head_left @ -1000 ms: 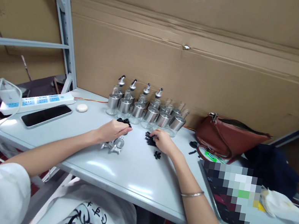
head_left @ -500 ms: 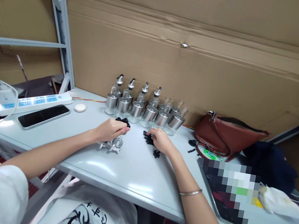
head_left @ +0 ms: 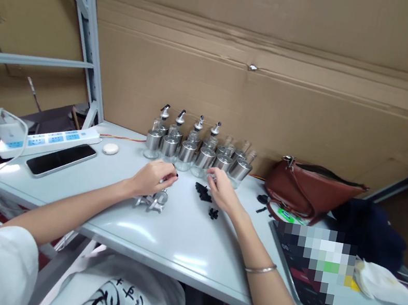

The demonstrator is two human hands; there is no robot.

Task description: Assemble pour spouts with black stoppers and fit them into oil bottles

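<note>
My left hand (head_left: 155, 177) is curled over the place where round black pieces lie, hiding most of them. A bit of black shows at its fingertips; what the fingers hold is hidden. Just in front of it lie silver metal pourer parts (head_left: 156, 201). My right hand (head_left: 222, 190) is held with bent fingers apart, nothing visible in them, beside a small heap of thin black pieces (head_left: 203, 192). Nearer me sits a cluster of small black parts (head_left: 213, 213). Behind both hands stand several glass bottles with metal sleeves (head_left: 187, 151); those at the back left carry pourer tops (head_left: 181, 116).
At left lie a phone (head_left: 61, 159), a power strip (head_left: 48, 141) and a white round disc (head_left: 110, 148). A brown bag (head_left: 311, 190), a dark tablet-like slab (head_left: 297, 269) and a white packet (head_left: 388, 284) occupy the right. Cardboard (head_left: 186, 76) backs the table.
My right hand has lifted off the black heap, its fingers opening and moving back toward the bottles. My left hand has shifted slightly and now covers the round black pieces.
</note>
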